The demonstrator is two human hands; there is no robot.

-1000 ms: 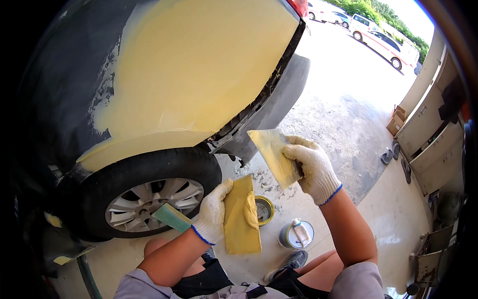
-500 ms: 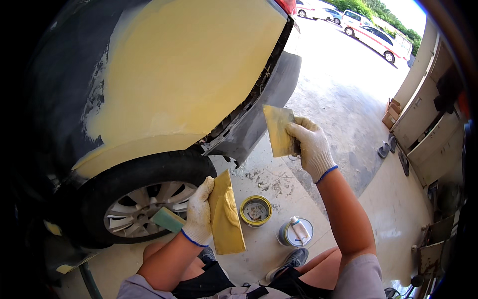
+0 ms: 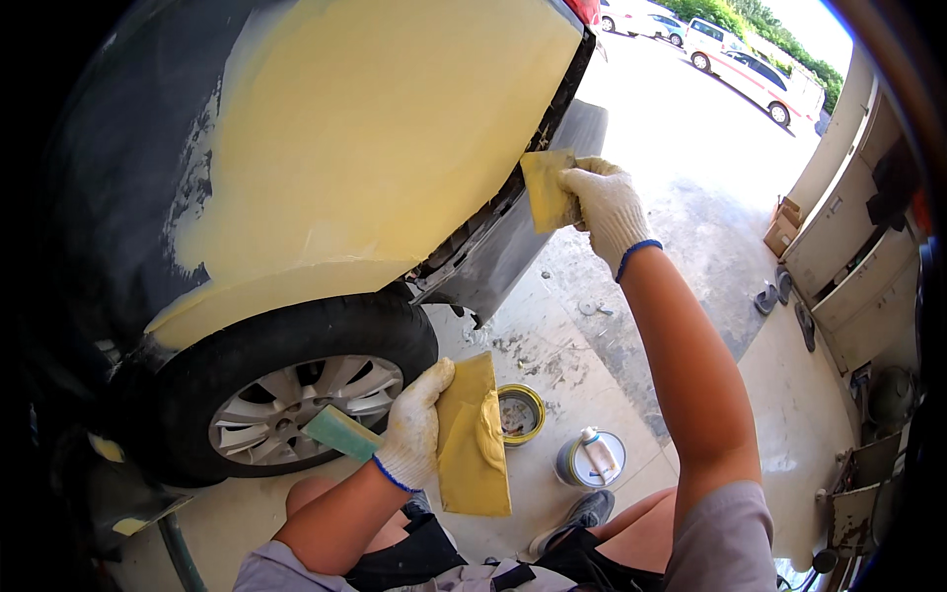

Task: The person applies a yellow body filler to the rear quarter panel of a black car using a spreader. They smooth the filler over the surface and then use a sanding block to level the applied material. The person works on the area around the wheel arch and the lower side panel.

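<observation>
My gloved right hand (image 3: 599, 202) is closed on a putty-smeared spreader (image 3: 546, 189), held at or close to the rear edge of the yellow-coated car panel (image 3: 375, 118); contact is unclear. Lower down, my gloved left hand (image 3: 414, 424) grips a yellow board (image 3: 472, 464) with a ridge of yellow putty (image 3: 489, 424) on it. A green spreader (image 3: 340, 431) sticks out leftward from behind that hand. The dark wheel (image 3: 187, 414) lies beyond it. On the floor beside the board are an open yellow-rimmed tin (image 3: 528, 414) and a lidded can with a white tube (image 3: 600, 456) on top.
Grey trim (image 3: 473, 281) hangs along the panel's edge. At right stand pale cabinets (image 3: 843, 247), with a cardboard box (image 3: 782, 227), sandals (image 3: 769, 301) and a metal bin (image 3: 858, 503). White cars (image 3: 755, 84) are parked outside. My feet (image 3: 582, 518) are below.
My right hand and spreader have risen toward the rear edge of the panel. My left hand and board have shifted only slightly.
</observation>
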